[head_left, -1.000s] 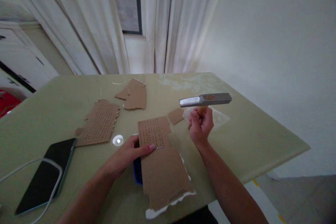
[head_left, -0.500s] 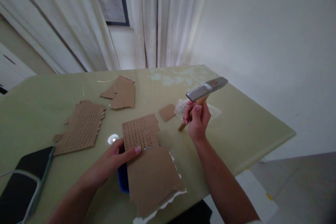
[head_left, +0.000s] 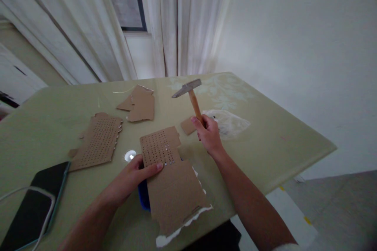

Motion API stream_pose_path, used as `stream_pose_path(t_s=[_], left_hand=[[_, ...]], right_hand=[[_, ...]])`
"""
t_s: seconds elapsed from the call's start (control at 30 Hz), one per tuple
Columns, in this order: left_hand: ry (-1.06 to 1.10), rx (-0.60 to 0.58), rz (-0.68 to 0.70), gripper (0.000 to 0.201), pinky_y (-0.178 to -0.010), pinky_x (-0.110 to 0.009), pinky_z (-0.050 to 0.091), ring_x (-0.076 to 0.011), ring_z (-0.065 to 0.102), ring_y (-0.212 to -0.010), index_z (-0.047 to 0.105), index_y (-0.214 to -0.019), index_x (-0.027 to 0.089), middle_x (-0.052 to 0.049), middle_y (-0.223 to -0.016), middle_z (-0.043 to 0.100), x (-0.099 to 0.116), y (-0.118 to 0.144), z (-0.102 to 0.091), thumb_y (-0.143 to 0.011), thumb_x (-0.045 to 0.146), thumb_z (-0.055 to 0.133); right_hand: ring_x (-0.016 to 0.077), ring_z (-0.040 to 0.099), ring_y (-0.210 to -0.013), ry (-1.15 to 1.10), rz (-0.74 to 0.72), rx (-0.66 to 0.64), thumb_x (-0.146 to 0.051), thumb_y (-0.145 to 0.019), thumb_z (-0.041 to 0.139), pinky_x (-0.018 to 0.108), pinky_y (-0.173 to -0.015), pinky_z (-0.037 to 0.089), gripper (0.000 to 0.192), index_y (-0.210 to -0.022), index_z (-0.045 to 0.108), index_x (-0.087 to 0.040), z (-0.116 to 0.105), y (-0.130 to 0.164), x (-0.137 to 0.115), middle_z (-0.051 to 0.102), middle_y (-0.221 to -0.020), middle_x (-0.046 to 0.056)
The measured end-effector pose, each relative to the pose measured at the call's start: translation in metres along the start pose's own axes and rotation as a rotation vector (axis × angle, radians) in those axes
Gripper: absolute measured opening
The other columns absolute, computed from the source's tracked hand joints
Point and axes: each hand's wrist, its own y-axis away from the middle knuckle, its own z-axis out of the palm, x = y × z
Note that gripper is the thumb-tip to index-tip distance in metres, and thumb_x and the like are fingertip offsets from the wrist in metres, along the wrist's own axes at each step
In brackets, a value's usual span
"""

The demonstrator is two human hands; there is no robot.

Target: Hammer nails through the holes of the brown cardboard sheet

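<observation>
My left hand (head_left: 138,174) grips the left edge of a brown cardboard piece (head_left: 176,192), its thumb flat on top and the other fingers hidden beneath. Rows of small holes run across the cardboard's far part, some with shiny bits in them. Under its left side shows part of a blue object (head_left: 144,196), mostly covered. To the right, my right hand (head_left: 209,135) is closed around the wooden handle of a hammer (head_left: 194,104). The hammer's metal head is raised above the table, beyond the cardboard and apart from it.
Another holed cardboard sheet (head_left: 98,141) lies left, near a dark tablet-like device (head_left: 38,200) with a white cable (head_left: 44,193). Cardboard scraps (head_left: 143,104) rest farther back. A clear plastic bag (head_left: 232,123) and a small cardboard piece (head_left: 187,126) are by my right hand.
My right hand has moved a little left and turned the hammer, so its head now sits farther left and points away. My left hand keeps its hold on the cardboard.
</observation>
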Motion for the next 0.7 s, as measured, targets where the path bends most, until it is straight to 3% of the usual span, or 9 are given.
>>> stream_pose_path(t_s=[0.13,0.23,0.33,0.5,0.7], left_hand=[[0.054,-0.032,0.001,0.063,-0.082,-0.045,0.067,-0.0392,0.082,-0.098,0.08,-0.099,0.02,-0.015,-0.102,0.086,0.0,0.0,0.003,-0.059,0.063,0.102],[0.082,-0.034,0.02,0.063,-0.083,-0.045,0.068,-0.0388,0.082,-0.099,0.079,-0.102,0.02,-0.016,-0.106,0.086,-0.002,-0.001,0.002,-0.061,0.061,0.102],[0.125,0.007,0.052,0.066,-0.083,-0.046,0.068,-0.0393,0.082,-0.101,0.077,-0.104,0.019,-0.017,-0.113,0.086,-0.004,0.0,0.001,-0.059,0.061,0.103],[0.19,0.125,0.146,0.069,-0.089,-0.045,0.067,-0.0384,0.081,-0.107,0.078,-0.102,0.017,-0.018,-0.118,0.085,-0.007,0.0,0.0,-0.056,0.06,0.105],[0.263,0.184,0.205,0.064,-0.094,-0.044,0.067,-0.0393,0.08,-0.111,0.082,-0.1,0.018,-0.015,-0.113,0.086,-0.008,-0.001,0.001,-0.061,0.065,0.102]], right_hand=[[0.016,0.05,-0.06,0.207,-0.004,-0.072,-0.06,-0.101,0.065,0.029,-0.057,0.034,0.043,-0.079,0.065,-0.023,0.004,0.0,0.004,0.057,-0.063,-0.002],[0.0169,0.055,-0.064,0.351,-0.014,-0.109,-0.055,-0.102,0.066,0.031,-0.062,0.034,0.04,-0.078,0.068,-0.022,0.006,-0.001,0.009,0.064,-0.068,0.0],[0.0184,0.059,-0.066,0.441,0.034,-0.174,-0.053,-0.103,0.066,0.031,-0.062,0.034,0.038,-0.081,0.07,-0.022,0.008,0.0,0.013,0.069,-0.072,0.002],[0.0248,0.072,-0.086,0.543,0.095,-0.214,-0.042,-0.101,0.072,0.033,-0.073,0.044,0.02,-0.105,0.074,-0.023,0.012,0.006,0.017,0.082,-0.099,0.008],[0.0296,0.075,-0.092,0.675,0.119,-0.237,-0.042,-0.102,0.069,0.034,-0.074,0.044,0.024,-0.121,0.07,-0.026,0.013,0.009,0.014,0.082,-0.104,0.009]])
